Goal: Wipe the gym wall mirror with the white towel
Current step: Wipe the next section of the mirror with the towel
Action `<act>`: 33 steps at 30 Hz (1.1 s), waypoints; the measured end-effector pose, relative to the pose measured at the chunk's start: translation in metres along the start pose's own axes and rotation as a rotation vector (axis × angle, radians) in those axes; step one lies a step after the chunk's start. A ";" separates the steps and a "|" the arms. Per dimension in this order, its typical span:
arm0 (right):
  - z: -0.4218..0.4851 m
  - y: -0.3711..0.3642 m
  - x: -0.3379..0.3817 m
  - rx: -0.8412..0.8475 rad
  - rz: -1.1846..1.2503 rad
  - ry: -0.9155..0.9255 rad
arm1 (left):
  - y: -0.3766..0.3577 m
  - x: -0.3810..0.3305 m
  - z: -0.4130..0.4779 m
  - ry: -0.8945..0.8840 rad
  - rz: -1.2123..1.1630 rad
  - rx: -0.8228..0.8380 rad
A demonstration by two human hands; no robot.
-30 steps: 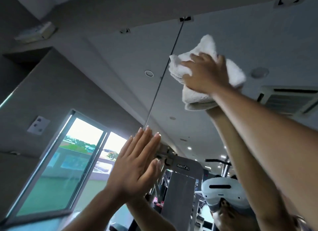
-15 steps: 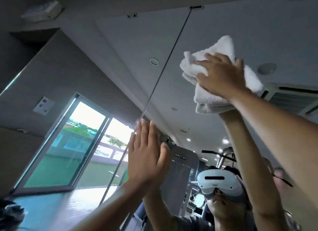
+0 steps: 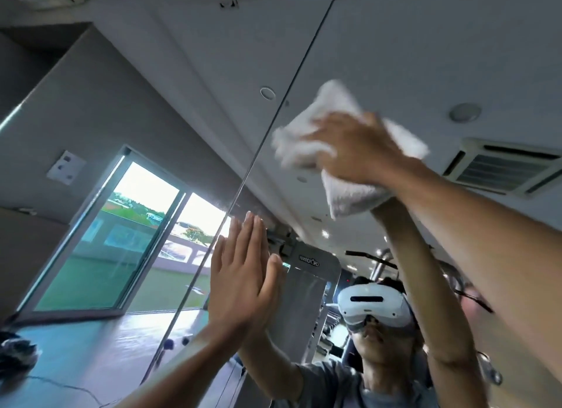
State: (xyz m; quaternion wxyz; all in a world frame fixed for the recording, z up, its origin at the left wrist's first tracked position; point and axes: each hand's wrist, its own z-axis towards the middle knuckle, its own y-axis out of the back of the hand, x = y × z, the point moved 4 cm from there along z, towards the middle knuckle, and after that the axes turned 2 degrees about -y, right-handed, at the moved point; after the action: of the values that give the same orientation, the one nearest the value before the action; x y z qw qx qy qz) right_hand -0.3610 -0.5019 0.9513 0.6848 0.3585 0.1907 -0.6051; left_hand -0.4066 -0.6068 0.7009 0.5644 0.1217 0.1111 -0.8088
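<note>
While the left hand braces flat at seven o'clock, the right hand grips the white towel on the mirror at one o'clock: mid-wipe, likely; next, sweep an uncleaned patch.

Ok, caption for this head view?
Right hand holds a white towel against the gym wall mirror; left hand rests flat beside the panel seam.
</note>
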 end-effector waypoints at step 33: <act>-0.196 0.050 -0.201 -0.193 -0.027 -0.378 | -0.017 -0.160 -0.022 0.022 -0.080 0.084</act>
State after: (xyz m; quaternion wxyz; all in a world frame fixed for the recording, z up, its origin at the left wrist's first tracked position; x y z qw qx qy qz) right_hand -0.3185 -0.2212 0.9725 0.7313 0.1687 0.1205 -0.6497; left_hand -0.3673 -0.4524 0.7319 0.5249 0.1495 0.0880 -0.8333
